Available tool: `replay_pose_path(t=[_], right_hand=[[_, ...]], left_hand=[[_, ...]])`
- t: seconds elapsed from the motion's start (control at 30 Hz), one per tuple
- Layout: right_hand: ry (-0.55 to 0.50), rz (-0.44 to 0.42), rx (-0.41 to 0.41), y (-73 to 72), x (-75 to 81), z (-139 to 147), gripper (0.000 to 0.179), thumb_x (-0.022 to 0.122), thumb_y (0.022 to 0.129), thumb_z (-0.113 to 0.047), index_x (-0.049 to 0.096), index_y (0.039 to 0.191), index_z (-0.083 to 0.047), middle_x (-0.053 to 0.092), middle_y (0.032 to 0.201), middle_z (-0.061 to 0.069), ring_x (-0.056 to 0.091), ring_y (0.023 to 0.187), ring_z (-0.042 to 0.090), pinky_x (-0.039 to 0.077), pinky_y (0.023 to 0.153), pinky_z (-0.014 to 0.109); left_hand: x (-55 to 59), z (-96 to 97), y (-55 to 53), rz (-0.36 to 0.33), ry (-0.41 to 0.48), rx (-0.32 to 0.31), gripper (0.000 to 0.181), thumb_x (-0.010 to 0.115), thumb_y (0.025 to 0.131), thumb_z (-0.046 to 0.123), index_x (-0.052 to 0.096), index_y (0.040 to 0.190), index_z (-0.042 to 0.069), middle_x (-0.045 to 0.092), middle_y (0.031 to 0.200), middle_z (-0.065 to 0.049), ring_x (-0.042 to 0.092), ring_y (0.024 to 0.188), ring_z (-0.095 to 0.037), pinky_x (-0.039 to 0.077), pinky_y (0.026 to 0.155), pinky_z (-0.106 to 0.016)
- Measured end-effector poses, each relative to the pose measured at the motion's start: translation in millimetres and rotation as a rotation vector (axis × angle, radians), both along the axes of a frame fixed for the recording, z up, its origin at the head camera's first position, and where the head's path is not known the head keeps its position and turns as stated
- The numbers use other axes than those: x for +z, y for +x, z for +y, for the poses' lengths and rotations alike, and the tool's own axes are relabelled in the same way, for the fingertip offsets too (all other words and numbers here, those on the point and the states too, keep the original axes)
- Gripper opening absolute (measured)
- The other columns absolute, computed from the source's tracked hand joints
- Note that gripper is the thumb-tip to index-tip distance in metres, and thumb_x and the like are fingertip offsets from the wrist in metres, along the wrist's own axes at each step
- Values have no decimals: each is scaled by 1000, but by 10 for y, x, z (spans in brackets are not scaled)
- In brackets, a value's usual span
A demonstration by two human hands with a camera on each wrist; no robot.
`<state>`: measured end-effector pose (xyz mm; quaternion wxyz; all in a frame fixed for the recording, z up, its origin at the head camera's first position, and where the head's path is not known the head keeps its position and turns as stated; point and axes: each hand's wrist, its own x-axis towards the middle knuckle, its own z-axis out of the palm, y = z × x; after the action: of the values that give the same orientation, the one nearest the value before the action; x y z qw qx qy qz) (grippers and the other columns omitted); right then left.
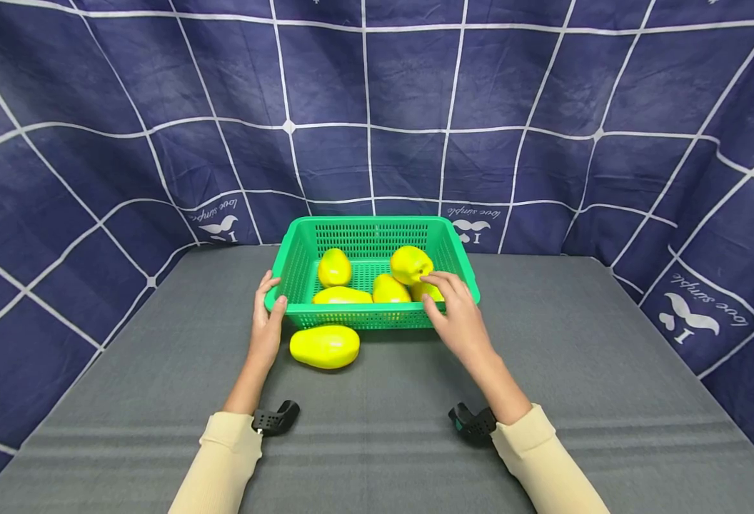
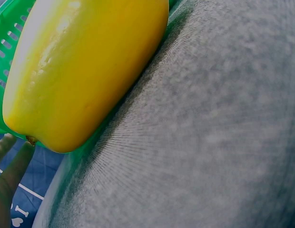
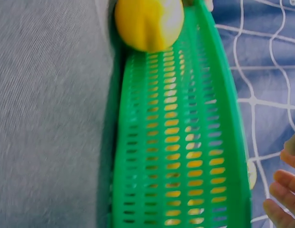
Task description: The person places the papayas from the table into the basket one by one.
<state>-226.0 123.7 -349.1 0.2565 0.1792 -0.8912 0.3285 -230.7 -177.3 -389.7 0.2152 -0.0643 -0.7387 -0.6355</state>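
Observation:
A green plastic basket (image 1: 377, 316) with slotted walls holds several smooth yellow fruits, shaped like papayas or mangoes. My left hand (image 1: 266, 325) is at the basket's front left corner, fingers along the side and thumb near the front rim. Just in front of the basket lies another long yellow fruit (image 1: 324, 347), large in the left wrist view with its brown stem end towards my fingers. Over the front right rim reaches my right hand (image 1: 460, 314), fingers loosely bent. Its fingertips are close above a yellow fruit (image 1: 412, 265) and a partly covered one beneath it.
The basket stands on a dark grey cloth-covered table (image 1: 377, 442). Behind and at both sides hangs a blue curtain (image 1: 415, 86) with white grid lines. A black band with a camera (image 1: 278, 418) sits on my left wrist, another (image 1: 473, 422) on my right.

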Motion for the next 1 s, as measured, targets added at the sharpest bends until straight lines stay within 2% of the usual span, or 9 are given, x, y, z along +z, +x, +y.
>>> replay_pose_path(t=[0.27, 0.5, 0.77, 1.0], right_hand=[[12, 93, 93, 157, 83, -182, 26, 57, 86, -13, 62, 112, -12, 58, 114, 4, 51, 110, 21, 43, 93, 40], [56, 98, 147, 260, -2, -349, 22, 58, 86, -13, 63, 108, -13, 59, 113, 2, 54, 108, 20, 45, 92, 37], [81, 7, 236, 338, -152, -507, 22, 57, 88, -16, 63, 109, -14, 58, 113, 0, 53, 109, 16, 46, 89, 34], [167, -137, 301, 366, -303, -608, 28, 55, 90, -23, 58, 117, -18, 55, 119, -3, 50, 112, 13, 44, 92, 33]], left_hand=[[-2, -11, -13, 6, -4, 2, 43, 41, 93, 9, 32, 134, -1, 14, 152, -13, 8, 141, -25, 9, 112, -49], [-2, -13, -5, 7, 4, -1, 43, 41, 92, 9, 32, 133, -1, 14, 152, -11, 8, 141, -24, 9, 112, -48], [1, -10, 1, -4, -5, -2, 43, 41, 93, 8, 32, 134, -1, 14, 152, -9, 8, 141, -24, 8, 112, -47], [0, 2, 4, 2, -1, 0, 43, 41, 93, 11, 33, 134, 0, 15, 152, -8, 8, 141, -23, 9, 113, -45]])
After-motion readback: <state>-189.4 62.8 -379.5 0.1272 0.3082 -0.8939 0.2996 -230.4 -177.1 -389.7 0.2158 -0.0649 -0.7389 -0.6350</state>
